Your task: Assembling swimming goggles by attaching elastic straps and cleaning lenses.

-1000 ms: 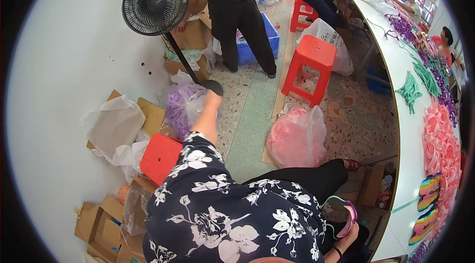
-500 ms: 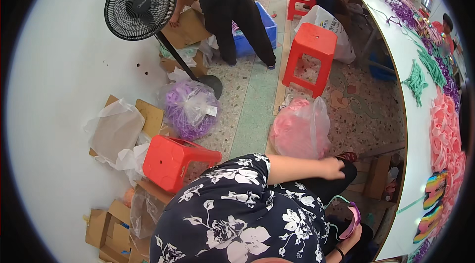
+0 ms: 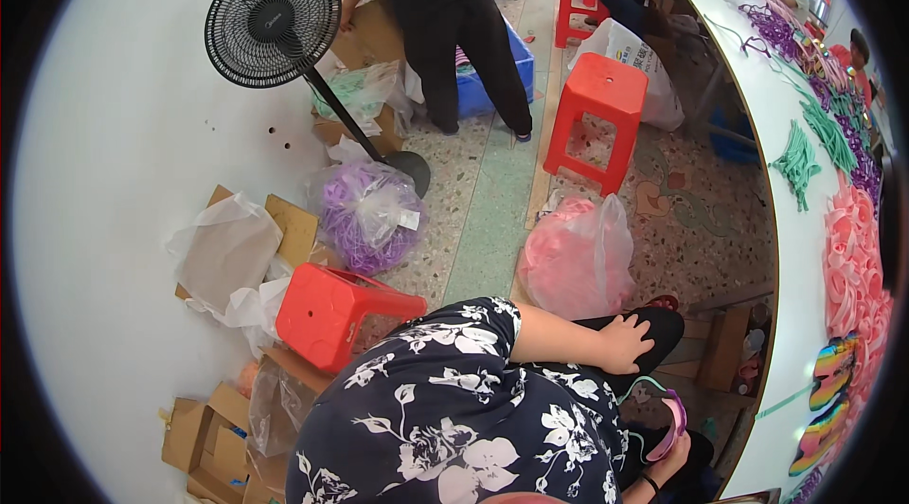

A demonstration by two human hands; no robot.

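My left hand lies flat on my black-trousered leg near the knee, its fingers spread and nothing in it. Low at the right, my right hand, with a dark band at the wrist, grips a curved pink and purple piece that resembles an eye mask. A thin mint-green cord loops from the top of that piece toward my lap. Part of the right hand's fingers is hidden. Close by on the white table are rainbow-coloured shaped pieces and a long heap of pink straps.
Bundles of green cords lie farther along the table. On the floor are a pink-filled bag, a purple-filled bag, red stools, cardboard boxes and a standing fan. A person in black bends over boxes.
My left hand has gone from curled near the knee to spread flat on my leg. My right hand keeps the curved piece in nearly the same place. The view has shifted slightly.
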